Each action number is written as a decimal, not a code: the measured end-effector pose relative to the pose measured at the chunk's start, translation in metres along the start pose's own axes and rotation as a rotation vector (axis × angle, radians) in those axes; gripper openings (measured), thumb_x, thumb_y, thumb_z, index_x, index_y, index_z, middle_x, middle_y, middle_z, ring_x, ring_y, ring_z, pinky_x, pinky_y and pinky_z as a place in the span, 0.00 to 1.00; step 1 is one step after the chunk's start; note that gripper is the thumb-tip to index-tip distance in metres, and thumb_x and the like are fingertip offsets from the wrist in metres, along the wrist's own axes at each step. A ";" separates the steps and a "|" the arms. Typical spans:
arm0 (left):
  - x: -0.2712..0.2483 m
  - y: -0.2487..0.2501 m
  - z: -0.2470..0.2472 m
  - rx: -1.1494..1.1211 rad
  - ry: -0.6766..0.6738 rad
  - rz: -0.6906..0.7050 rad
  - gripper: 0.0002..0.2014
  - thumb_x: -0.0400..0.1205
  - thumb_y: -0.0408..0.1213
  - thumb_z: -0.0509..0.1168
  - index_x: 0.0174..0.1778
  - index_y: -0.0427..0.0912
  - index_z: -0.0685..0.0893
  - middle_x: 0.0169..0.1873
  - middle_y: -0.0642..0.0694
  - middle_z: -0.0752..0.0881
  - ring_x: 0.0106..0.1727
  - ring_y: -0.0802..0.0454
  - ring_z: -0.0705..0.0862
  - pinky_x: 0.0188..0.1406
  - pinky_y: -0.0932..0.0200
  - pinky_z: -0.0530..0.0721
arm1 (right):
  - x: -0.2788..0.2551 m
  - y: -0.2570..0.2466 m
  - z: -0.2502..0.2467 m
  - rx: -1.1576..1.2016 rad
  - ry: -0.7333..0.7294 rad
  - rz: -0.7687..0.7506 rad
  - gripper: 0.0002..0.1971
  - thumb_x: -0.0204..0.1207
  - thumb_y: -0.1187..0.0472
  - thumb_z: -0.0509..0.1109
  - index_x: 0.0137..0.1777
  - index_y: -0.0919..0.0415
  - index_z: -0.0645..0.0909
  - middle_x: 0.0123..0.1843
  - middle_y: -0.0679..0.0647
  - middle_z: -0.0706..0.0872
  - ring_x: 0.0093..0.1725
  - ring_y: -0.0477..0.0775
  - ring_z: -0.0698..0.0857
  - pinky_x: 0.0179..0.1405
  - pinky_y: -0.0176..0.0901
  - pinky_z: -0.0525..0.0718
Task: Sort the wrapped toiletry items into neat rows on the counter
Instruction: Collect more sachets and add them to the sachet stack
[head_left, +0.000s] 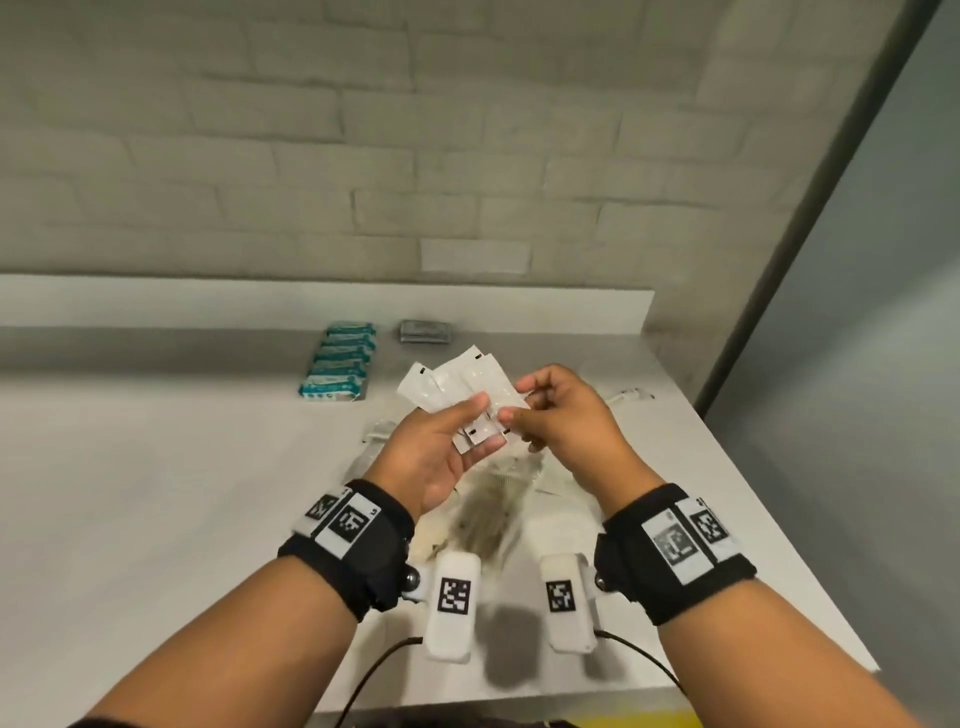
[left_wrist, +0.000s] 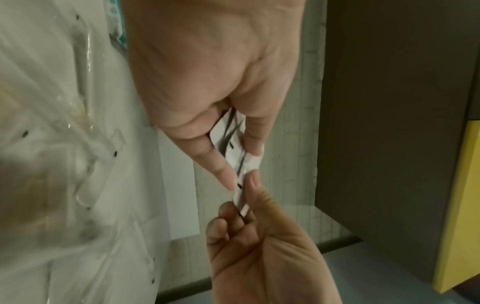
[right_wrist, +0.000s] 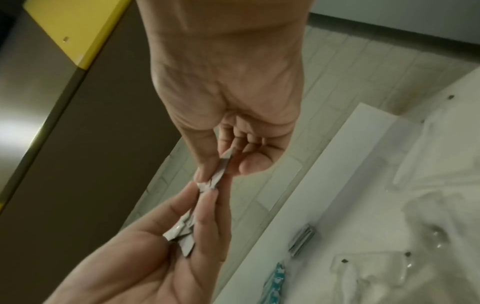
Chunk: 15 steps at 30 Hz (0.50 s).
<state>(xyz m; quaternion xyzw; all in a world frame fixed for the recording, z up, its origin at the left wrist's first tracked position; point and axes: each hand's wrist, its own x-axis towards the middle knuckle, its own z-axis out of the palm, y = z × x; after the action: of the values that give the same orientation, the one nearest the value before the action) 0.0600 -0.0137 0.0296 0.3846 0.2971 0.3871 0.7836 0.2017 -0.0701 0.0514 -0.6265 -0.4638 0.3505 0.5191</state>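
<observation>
2 finished groups already lie on the counter (head_left: 156, 467), the largest surface here, set at its far edge so the near part stays free for sorting. The teal packets (head_left: 340, 361) form 1 tidy column there; just beside them to the right sits the small stack of grey packets (head_left: 425, 331). Nearer you, a loose heap of clear-wrapped items (head_left: 498, 499) lies below your wrists, apparently unsorted. Above that heap you hold a fan of white sachets (head_left: 457, 384) clear of the counter. Your left hand (head_left: 441, 441) grips the fan, thumb pressed against the fingers, palm turned up, which keeps the sachets splayed and easy to separate. Your right hand (head_left: 561, 415) pinches the fan's near end between thumb and forefinger, its other fingers curled, probably to draw 1 sachet free for a new row.
</observation>
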 end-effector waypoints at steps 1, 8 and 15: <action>-0.001 0.004 -0.005 0.012 -0.006 0.014 0.06 0.80 0.31 0.67 0.52 0.37 0.87 0.43 0.42 0.91 0.42 0.50 0.90 0.37 0.60 0.90 | 0.002 -0.002 0.004 0.052 -0.002 0.010 0.14 0.69 0.71 0.78 0.45 0.57 0.76 0.34 0.54 0.79 0.26 0.47 0.80 0.24 0.38 0.77; -0.004 0.019 -0.031 0.089 0.022 0.033 0.05 0.81 0.30 0.67 0.48 0.41 0.88 0.40 0.45 0.92 0.38 0.52 0.90 0.32 0.63 0.88 | 0.012 -0.009 0.026 0.123 -0.027 0.052 0.08 0.74 0.69 0.75 0.42 0.61 0.77 0.32 0.56 0.85 0.29 0.53 0.84 0.26 0.41 0.82; -0.001 0.042 -0.057 0.166 0.004 0.064 0.09 0.79 0.29 0.69 0.53 0.44 0.87 0.44 0.48 0.92 0.43 0.54 0.90 0.32 0.63 0.87 | 0.022 -0.022 0.049 0.262 -0.078 0.101 0.13 0.74 0.70 0.74 0.58 0.61 0.83 0.38 0.56 0.85 0.32 0.51 0.82 0.33 0.40 0.82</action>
<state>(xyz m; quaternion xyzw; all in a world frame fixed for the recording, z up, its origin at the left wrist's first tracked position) 0.0007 0.0238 0.0347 0.4567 0.3172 0.3867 0.7357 0.1591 -0.0331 0.0630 -0.5617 -0.4019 0.4579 0.5598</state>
